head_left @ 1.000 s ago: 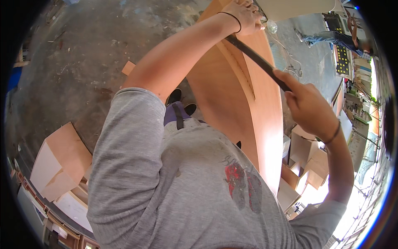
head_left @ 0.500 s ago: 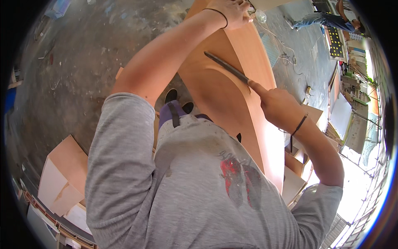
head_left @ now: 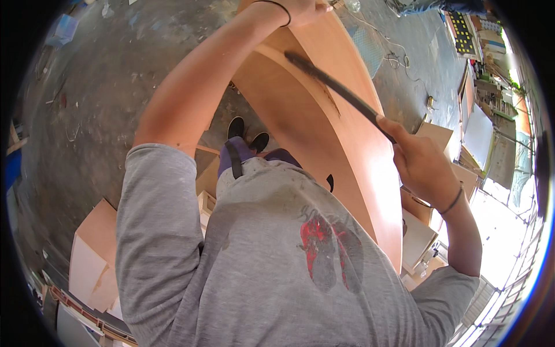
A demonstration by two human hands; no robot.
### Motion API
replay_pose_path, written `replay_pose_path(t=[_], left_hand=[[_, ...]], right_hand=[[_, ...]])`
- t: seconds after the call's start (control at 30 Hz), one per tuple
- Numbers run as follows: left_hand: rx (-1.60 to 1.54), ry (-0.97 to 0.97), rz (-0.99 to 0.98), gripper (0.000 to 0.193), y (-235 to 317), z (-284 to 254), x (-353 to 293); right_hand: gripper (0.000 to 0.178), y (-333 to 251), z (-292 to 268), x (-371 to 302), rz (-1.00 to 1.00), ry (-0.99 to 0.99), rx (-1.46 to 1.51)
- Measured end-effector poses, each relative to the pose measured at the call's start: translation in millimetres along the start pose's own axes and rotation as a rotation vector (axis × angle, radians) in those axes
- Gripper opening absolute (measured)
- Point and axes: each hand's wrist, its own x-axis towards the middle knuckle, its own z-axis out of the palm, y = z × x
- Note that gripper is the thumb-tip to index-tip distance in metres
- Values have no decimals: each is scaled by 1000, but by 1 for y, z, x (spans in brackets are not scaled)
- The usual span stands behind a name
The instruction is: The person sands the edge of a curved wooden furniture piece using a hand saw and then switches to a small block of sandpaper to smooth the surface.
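Note:
My right hand is closed round the near end of a long dark file, its thumb lying along the tool. The file slants up and left across a large curved wooden piece, its far end over the curved edge between the piece's inner face and its pale, broad outer band. A dark split or mark shows in the wood beside the file. At the top of the picture my left hand is at the far end of the wood, its fingers curled and partly cut off by the frame.
Shoes and legs stand close beside the wood. Several wooden boards lean at the lower left. A cable lies on the grey floor beyond the piece. More panels stand at the right. Another person's legs show at the top right.
My right hand has drawn back right and down with the file, which now shows more of its length. My left hand sits higher and further left, and the view has shifted.

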Motion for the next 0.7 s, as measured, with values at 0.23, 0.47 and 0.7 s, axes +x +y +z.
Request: replay_pose_path(t=[0.23,0.47,0.7], left_hand=[[-3,61,-10,57,-9,15,8],[-2,116,9,58,-14,25,6],[19,65,7,58,-29,22,4]], right_hand=[[54,7,34,13,43,-18,8],[55,32,87,16,11,-30,-48],[51,43,60,-37,59,20,-44]])
